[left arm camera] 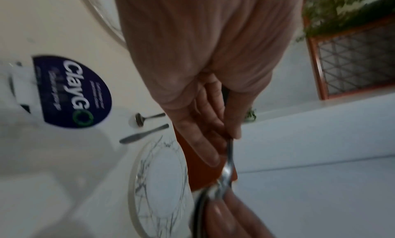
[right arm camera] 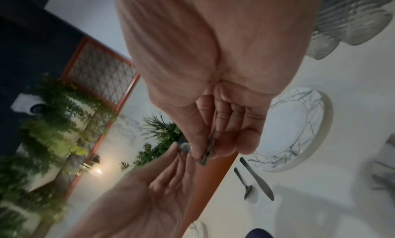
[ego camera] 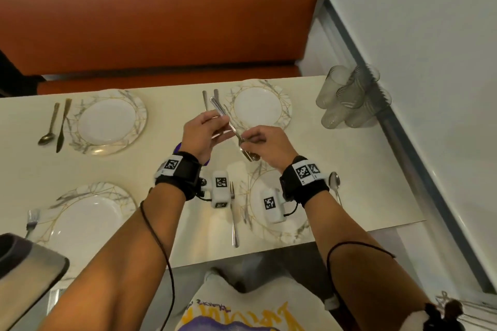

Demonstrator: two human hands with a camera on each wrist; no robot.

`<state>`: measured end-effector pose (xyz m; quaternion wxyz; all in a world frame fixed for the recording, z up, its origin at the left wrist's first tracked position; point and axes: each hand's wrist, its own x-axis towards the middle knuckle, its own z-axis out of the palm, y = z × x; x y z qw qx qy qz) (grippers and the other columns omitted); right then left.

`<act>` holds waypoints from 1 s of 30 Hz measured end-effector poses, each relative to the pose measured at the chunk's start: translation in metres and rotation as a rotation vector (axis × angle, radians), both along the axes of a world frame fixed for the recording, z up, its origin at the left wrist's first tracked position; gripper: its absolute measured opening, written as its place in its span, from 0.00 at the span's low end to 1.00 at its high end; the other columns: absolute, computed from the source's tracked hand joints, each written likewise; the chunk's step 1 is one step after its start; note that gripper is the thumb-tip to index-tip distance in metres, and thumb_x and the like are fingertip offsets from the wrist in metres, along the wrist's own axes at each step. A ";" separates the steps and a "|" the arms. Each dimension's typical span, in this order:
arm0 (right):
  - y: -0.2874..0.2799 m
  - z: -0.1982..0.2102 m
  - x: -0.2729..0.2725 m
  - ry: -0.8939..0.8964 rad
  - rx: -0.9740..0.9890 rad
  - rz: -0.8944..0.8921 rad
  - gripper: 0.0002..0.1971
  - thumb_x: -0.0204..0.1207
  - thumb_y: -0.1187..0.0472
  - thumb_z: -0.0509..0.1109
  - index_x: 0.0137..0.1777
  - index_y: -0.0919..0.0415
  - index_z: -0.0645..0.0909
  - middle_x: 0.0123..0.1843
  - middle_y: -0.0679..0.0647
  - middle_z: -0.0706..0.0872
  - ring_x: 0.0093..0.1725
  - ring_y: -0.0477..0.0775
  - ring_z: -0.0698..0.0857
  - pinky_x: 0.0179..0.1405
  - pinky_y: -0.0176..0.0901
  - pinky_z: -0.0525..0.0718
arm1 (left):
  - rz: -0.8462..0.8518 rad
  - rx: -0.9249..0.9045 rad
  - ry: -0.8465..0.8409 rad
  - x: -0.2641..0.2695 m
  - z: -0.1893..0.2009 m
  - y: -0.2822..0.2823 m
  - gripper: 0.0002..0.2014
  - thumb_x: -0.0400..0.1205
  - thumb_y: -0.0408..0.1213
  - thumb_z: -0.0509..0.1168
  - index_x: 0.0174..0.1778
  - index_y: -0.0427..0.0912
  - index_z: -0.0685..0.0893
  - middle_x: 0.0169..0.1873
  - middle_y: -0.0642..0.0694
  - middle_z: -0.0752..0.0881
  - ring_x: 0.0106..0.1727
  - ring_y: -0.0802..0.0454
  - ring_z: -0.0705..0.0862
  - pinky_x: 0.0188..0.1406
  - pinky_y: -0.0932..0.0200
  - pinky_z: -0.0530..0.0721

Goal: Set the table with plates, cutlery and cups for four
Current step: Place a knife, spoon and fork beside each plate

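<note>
Four marble-rimmed plates lie on the cream table [ego camera: 166,169]: far left [ego camera: 107,121], far right [ego camera: 259,107], near left [ego camera: 88,220], near right [ego camera: 258,196]. Both hands hold a small bundle of cutlery [ego camera: 231,126] in the air between the two right-hand plates. My left hand [ego camera: 217,121] pinches the handles [left arm camera: 229,150]. My right hand [ego camera: 247,140] pinches the lower part [right arm camera: 207,150], where fork tines and a spoon bowl stick out. Laid cutlery: spoon and knife [ego camera: 57,126] by the far left plate, pieces [ego camera: 205,99] left of the far right plate, a fork [ego camera: 32,219], a fork [ego camera: 234,217], a spoon [ego camera: 334,185].
Clear ribbed cups [ego camera: 349,99] are clustered at the table's far right corner by the wall. An orange bench [ego camera: 161,21] runs behind the table. A dark round sticker [left arm camera: 72,91] is on the tabletop. A grey object [ego camera: 27,263] sits at the near left edge.
</note>
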<state>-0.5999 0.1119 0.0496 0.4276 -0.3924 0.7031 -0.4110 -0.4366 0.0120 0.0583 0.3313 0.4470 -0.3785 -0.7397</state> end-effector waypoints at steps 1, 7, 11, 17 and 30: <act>-0.005 -0.004 -0.005 0.042 0.013 0.032 0.07 0.73 0.63 0.82 0.49 0.54 0.89 0.43 0.56 0.93 0.41 0.53 0.91 0.41 0.46 0.89 | -0.003 -0.007 -0.035 -0.016 -0.003 0.000 0.10 0.83 0.25 0.73 0.59 0.30 0.87 0.46 0.37 0.90 0.47 0.45 0.90 0.51 0.49 0.93; -0.023 -0.023 -0.055 0.103 0.033 -0.043 0.08 0.79 0.56 0.78 0.44 0.59 0.87 0.34 0.49 0.92 0.31 0.42 0.90 0.38 0.33 0.87 | -0.047 -0.018 -0.177 -0.087 -0.022 -0.004 0.10 0.81 0.28 0.76 0.57 0.39 0.88 0.42 0.42 0.92 0.37 0.51 0.89 0.44 0.55 0.92; -0.033 -0.043 -0.104 0.073 0.011 -0.088 0.05 0.76 0.58 0.80 0.43 0.59 0.90 0.33 0.45 0.89 0.32 0.44 0.88 0.42 0.39 0.87 | -0.046 -0.009 -0.235 -0.117 -0.037 -0.015 0.09 0.81 0.30 0.77 0.56 0.37 0.91 0.40 0.43 0.91 0.37 0.52 0.86 0.46 0.56 0.93; -0.065 -0.085 -0.176 0.075 0.006 -0.311 0.07 0.78 0.58 0.79 0.50 0.62 0.93 0.33 0.50 0.89 0.31 0.47 0.83 0.36 0.39 0.82 | -0.065 0.023 -0.363 -0.134 -0.060 -0.023 0.07 0.80 0.30 0.78 0.54 0.36 0.92 0.38 0.41 0.87 0.37 0.50 0.82 0.47 0.51 0.91; -0.116 -0.153 -0.232 0.316 0.255 -0.464 0.11 0.77 0.69 0.73 0.57 0.65 0.92 0.52 0.61 0.94 0.53 0.58 0.92 0.58 0.51 0.91 | -0.063 0.085 -0.442 -0.131 -0.083 -0.039 0.04 0.81 0.29 0.76 0.50 0.40 0.91 0.43 0.37 0.92 0.42 0.45 0.88 0.41 0.54 0.92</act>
